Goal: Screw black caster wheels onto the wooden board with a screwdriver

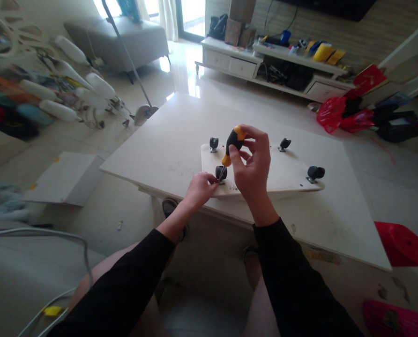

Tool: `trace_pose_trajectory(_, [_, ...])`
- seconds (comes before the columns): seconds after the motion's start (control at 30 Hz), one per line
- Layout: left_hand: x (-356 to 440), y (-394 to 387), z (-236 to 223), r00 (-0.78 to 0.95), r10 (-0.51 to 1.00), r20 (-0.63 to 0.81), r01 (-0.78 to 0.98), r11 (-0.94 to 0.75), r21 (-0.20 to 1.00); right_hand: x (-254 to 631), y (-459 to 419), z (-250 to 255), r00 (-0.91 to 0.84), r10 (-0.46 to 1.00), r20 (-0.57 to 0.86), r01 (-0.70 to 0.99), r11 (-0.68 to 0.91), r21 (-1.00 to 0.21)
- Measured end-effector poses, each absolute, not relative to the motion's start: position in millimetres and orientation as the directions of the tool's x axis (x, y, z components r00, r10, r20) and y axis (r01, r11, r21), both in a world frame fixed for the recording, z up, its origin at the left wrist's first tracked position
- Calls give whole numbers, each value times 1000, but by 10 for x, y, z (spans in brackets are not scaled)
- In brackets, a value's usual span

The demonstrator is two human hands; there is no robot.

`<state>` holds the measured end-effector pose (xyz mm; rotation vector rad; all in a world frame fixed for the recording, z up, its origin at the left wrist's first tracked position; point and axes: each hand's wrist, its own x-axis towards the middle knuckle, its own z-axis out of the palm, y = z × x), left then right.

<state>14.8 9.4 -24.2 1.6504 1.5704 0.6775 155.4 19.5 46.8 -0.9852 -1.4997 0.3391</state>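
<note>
Black-and-yellow, the screwdriver (235, 140) was pinched by the right hand (253, 164) above the table (153, 140); the left hand (199, 191) was curled at a caster (219, 171), its grip unclear. Beyond the table, a red bag's (328, 116) contents were hidden.

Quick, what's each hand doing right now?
Left hand: at the base of the near-left caster; can't tell whether it's gripping anything.
Right hand: closed around the screwdriver.

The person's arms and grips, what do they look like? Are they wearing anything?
The left sleeve and right sleeve are black, with no pattern that I can see. Both end before the wrists. The left grip and right grip are bare human hands with fingers and thumbs. I see no gloves or watch.
</note>
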Motion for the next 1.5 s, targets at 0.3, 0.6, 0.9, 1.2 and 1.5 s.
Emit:
trace_pose_trajectory(0.3, [147, 106, -263, 107, 987, -117, 608, 28, 793, 1575, 199, 458, 80, 704, 706, 426, 616, -663])
trace_pose_trajectory(0.6, [134, 116, -249, 102, 986, -134, 581, 51, 812, 1550, 192, 412, 66, 713, 698, 408, 619, -671])
trace_pose_trajectory(0.9, [124, 118, -252, 114, 989, -93, 617, 3, 787, 1550, 184, 467, 155, 736, 659, 470, 532, -704])
trace_pose_trajectory(1.2, [90, 130, -276, 100, 989, -108, 631, 21, 775, 1545, 292, 429, 130, 776, 618, 522, 476, -708])
trace_pose_trajectory(1.5, [131, 112, -213, 136, 982, -130, 660, 8, 752, 1546, 365, 404, 35, 732, 681, 337, 633, -697])
